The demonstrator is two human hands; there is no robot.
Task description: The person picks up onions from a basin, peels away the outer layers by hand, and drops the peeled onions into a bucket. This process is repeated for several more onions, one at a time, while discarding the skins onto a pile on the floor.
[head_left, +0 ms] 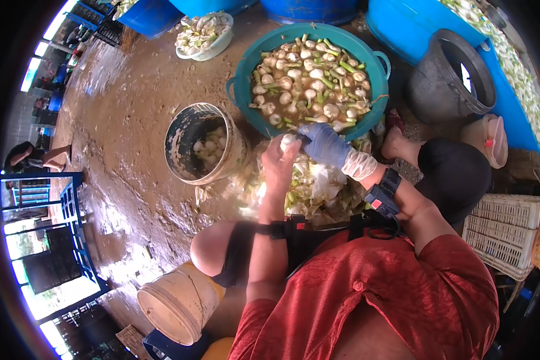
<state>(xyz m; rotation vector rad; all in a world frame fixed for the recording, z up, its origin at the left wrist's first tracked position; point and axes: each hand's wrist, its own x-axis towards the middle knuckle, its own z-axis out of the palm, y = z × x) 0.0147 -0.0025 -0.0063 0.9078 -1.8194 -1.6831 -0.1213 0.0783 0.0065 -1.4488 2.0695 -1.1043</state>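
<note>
My left hand (275, 161), bare, is closed round a white garlic bulb (288, 140) at its fingertips. Close beside it, my right hand (326, 144) in a blue glove is closed too. A small dark piece shows at its fingers, but what it is I cannot make out. Both hands are at the near rim of a round green tub (244, 90), where many garlic bulbs with green stems sit in brownish water. Left of my hands stands a dirty bucket (239, 147) with some white bulbs at its bottom. Below my hands lies a heap of peeled leaves and skins (318, 189).
A pale basin of peelings (221, 45) stands at the back left on the wet, muddy floor (126, 114). Right of the tub are a black bin (429, 90) and a blue container (513, 99). A white crate (501, 231) and a beige bucket (171, 309) flank me.
</note>
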